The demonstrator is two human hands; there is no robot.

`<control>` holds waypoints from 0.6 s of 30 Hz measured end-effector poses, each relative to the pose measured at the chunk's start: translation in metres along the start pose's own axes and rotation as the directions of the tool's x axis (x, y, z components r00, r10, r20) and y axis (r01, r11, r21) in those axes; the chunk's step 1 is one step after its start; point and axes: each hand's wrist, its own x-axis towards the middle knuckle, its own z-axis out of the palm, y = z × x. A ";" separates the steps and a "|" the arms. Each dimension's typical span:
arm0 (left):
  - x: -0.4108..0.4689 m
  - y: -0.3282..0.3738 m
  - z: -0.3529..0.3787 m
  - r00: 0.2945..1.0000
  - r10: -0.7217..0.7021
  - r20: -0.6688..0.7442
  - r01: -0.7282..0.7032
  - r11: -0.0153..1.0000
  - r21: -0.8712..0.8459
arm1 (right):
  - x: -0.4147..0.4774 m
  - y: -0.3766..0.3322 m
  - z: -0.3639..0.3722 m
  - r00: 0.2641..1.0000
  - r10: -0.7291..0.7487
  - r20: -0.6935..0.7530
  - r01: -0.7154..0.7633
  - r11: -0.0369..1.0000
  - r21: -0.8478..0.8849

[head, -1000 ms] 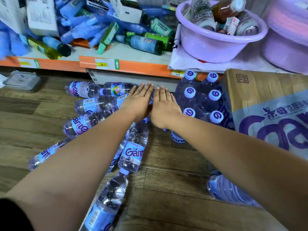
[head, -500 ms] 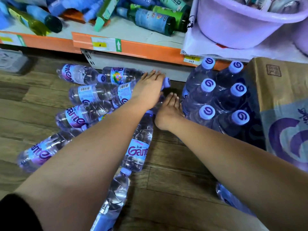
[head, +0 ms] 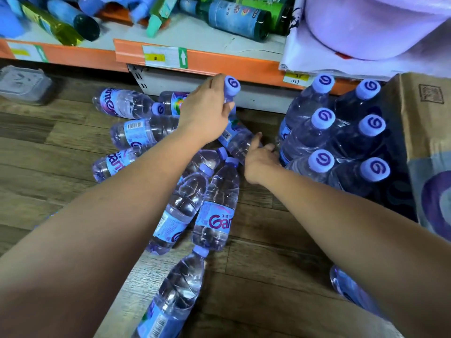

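The clear plastic water bottle with a lilac cap and blue label (head: 238, 141) is held tilted, cap uppermost, over the far edge of the wooden plank floor (head: 48, 147), just below the orange-fronted shelf (head: 219, 67). Its neck is gripped beneath the cap by the left hand (head: 207, 113), forearm stretched forward. Its lower end is met by the right hand (head: 261, 162), thumb laid along it. Whether those fingers close round it cannot be told. The hands are kept apart. Fallen water bottles (head: 214, 211) lie under the left forearm. The shrink-wrapped pack of upright bottles (head: 341, 132) stands just beside the right hand.
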 end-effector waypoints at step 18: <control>-0.032 -0.004 -0.071 0.931 -0.255 -0.261 0.176 0.940 -0.292 | -0.077 -0.018 -0.066 0.806 -0.340 -0.484 0.407 0.913 0.038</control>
